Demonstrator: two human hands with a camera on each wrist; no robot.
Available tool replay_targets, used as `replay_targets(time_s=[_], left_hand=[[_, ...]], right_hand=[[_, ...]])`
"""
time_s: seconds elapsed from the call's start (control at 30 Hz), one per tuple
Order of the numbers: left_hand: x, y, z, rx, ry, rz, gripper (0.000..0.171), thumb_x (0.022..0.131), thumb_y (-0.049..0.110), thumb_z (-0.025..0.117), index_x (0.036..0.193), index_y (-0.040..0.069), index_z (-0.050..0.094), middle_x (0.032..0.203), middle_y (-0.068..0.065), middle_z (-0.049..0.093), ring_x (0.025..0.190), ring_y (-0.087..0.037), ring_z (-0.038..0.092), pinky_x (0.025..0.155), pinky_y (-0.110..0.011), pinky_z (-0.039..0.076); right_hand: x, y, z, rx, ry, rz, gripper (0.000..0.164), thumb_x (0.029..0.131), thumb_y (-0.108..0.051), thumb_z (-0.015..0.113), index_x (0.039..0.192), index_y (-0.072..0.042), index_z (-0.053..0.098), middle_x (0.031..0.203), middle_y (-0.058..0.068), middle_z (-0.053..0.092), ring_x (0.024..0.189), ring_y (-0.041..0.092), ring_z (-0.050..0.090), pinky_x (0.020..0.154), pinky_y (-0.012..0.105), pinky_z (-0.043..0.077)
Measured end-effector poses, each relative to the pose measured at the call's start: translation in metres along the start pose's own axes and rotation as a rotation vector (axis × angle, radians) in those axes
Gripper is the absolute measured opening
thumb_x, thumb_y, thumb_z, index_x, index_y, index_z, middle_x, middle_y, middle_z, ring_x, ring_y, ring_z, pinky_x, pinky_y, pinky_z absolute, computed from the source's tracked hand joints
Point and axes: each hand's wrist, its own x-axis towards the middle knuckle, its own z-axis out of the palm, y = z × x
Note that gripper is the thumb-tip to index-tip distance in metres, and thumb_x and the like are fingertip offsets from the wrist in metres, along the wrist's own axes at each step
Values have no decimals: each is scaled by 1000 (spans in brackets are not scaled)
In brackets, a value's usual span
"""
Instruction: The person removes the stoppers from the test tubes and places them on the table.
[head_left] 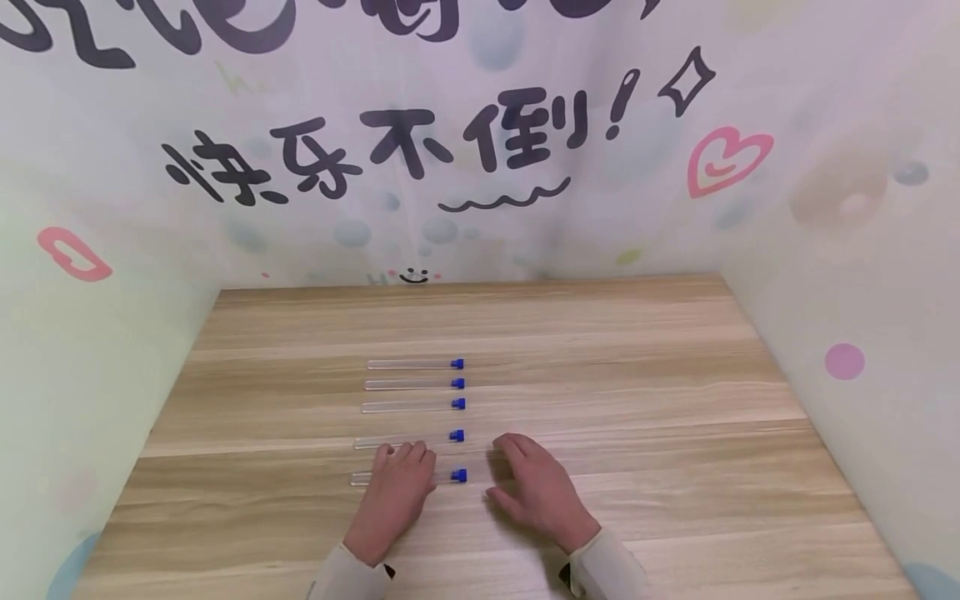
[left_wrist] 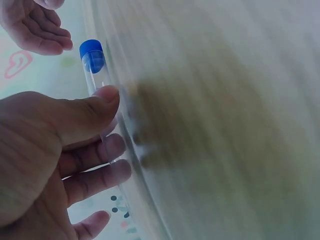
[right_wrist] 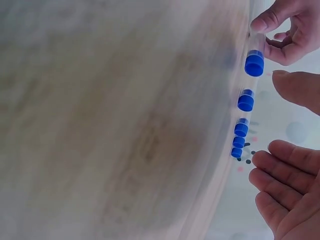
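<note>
Several clear test tubes with blue caps lie sideways on the wooden table, one behind another, caps to the right. My left hand holds the nearest test tube around its middle. In the left wrist view, the thumb and fingers are on either side of this tube's clear body, below its blue cap. Just beyond the left fingertips lies a second tube. My right hand is to the right of the caps, touching nothing, with thumb and fingers spread apart in the right wrist view.
Farther back lie three more tubes: one, another and the farthest. The wooden table meets a printed white backdrop at its back and both sides.
</note>
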Motion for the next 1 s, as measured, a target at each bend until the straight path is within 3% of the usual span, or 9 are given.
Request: replay_targets(time_s=[0.3,0.43,0.67,1.0], left_hand=[[1,13,-12,19,9,38,28,81,31,72,96,9,64,94,-3,66,89,-19,61,91,-45,38],[1,20,-18,13,10,64,25,81,29,72,92,9,63,87,-3,66,83,-18,62,84,-39,38],[-1,27,-20,30,73,106,21,80,27,73,81,11,58,76,-1,65,70,-16,61,64,-29,35],[1,35,-30,45,136,120,23,81,28,73,80,11,57,74,0,64,68,-14,62,60,-28,35]], right_hand=[[0,-5,-4,-13,9,-10,57,75,-36,79,119,-8,56,118,5,62,112,20,59,96,34,48],[-1,-9,-5,-6,13,-18,53,76,-34,78,118,-10,57,118,4,62,112,20,59,95,34,49],[-3,-11,-7,4,70,-79,40,75,-29,79,108,-13,62,110,0,66,106,16,62,92,32,50],[-4,-11,-11,-6,162,-153,27,72,-23,82,93,-16,67,96,-5,69,92,10,65,84,27,52]])
